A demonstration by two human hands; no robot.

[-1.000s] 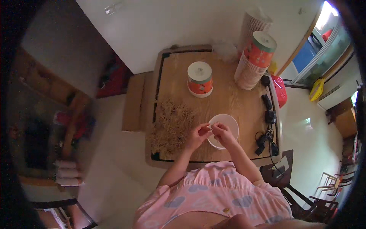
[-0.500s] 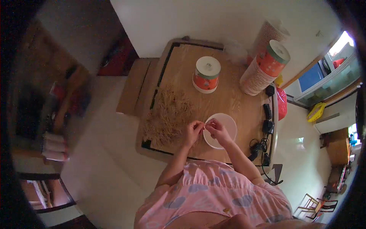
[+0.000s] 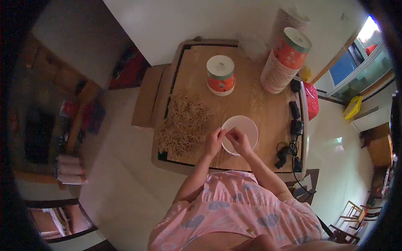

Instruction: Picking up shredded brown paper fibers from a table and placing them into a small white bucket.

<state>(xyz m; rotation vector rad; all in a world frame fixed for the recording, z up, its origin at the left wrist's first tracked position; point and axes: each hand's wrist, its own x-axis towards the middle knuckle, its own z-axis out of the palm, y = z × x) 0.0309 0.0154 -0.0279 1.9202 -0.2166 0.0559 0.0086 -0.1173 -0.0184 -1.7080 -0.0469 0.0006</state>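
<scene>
My left hand [image 3: 214, 141] is closed in a pinch at the near left rim of a white tub [image 3: 248, 125]. Over the tub's opening my right hand [image 3: 239, 142] is pinched too, its fingertips close to those of the left. Whatever sits between the fingers is too small to make out. A tangled heap of thin, dry, tan root-like strands [image 3: 184, 125] lies on the wooden tabletop [image 3: 243, 102] to the left of my hands. My right hand hides part of the tub's inside.
An orange-and-white paper tub [image 3: 221, 79] stands upside down farther back. Tall stacks of similar tubs [image 3: 279, 73] rise at the back right. Black power adapters and cables [image 3: 295, 125] line the right edge, beside a red plastic container [image 3: 311, 100]. A cardboard box [image 3: 146, 98] stands left of the table.
The view has shifted a little, so the table sits slightly higher in it. My hands stay pinched near the white tub, with the fingertips slightly farther apart.
</scene>
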